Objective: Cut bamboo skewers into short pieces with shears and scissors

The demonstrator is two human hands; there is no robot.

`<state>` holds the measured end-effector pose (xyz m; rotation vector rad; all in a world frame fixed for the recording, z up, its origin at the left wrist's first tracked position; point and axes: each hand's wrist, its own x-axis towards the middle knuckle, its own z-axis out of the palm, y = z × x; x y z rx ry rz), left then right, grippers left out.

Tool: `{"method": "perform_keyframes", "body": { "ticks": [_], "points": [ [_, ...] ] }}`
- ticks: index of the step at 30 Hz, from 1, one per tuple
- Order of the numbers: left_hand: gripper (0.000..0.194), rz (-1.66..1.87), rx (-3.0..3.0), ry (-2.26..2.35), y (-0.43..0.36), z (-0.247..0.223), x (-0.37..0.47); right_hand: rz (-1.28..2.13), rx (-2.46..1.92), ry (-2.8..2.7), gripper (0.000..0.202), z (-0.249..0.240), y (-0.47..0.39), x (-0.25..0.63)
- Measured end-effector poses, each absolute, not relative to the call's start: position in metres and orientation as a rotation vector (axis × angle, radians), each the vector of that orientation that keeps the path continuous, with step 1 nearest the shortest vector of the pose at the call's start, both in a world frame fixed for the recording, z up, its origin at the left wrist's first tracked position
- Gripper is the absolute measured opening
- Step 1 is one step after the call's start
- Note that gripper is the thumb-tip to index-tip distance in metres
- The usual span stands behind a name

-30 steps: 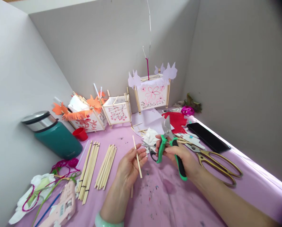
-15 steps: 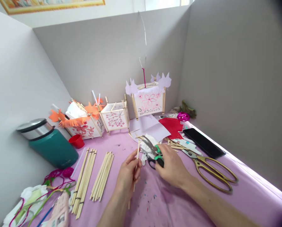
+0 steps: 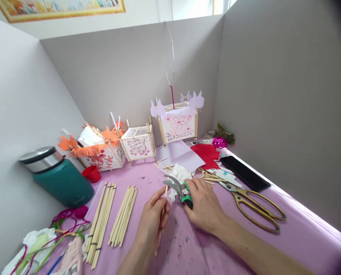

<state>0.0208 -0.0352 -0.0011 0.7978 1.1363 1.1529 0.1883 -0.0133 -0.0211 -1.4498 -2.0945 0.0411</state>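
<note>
My left hand [image 3: 155,214] pinches a thin wooden stick [image 3: 166,191] that stands nearly upright. In my right hand [image 3: 203,202] is a pair of green-and-black pruning shears [image 3: 185,195], its metal blades parted and pointing left. The blades reach the stick's upper end, just above my left fingers. Behind the shears lies crumpled white tissue [image 3: 180,172]. To the left of my left hand rest a bundle of short sticks [image 3: 123,215] and longer sticks with dark bands [image 3: 101,221].
Paper lanterns [image 3: 178,124] stand along the back panel. A teal bottle [image 3: 63,179], red cup [image 3: 91,173] and pink glue gun [image 3: 72,256] are at left. Gold-handled scissors [image 3: 256,206], a black phone [image 3: 244,172] and red paper [image 3: 206,154] lie at right.
My right hand has brought the shears left and slightly down, so their blades now meet the stick's top. My left hand still holds the stick.
</note>
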Motion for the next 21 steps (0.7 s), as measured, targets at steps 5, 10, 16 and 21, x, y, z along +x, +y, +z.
{"method": "perform_keyframes", "body": {
  "ticks": [5, 10, 16, 21],
  "points": [
    [0.060, 1.164, 0.856, 1.079, -0.034, -0.002, 0.017, -0.010, -1.476, -2.137, 0.047, -0.016, -0.015, 0.184],
    [0.066, 1.232, 0.790, 1.016, -0.034, -0.008, 0.015, 0.080, -1.478, -2.216, 0.036, -0.006, -0.015, 0.179],
    [0.064, 1.247, 0.772, 1.040, -0.037, -0.011, 0.017, 0.154, -1.477, -2.163, 0.037, -0.014, -0.018, 0.171],
    [0.072, 1.198, 0.753, 1.043, -0.037, -0.009, 0.020, 0.202, -1.458, -2.145, 0.035, -0.021, -0.016, 0.179]
  ]
}}
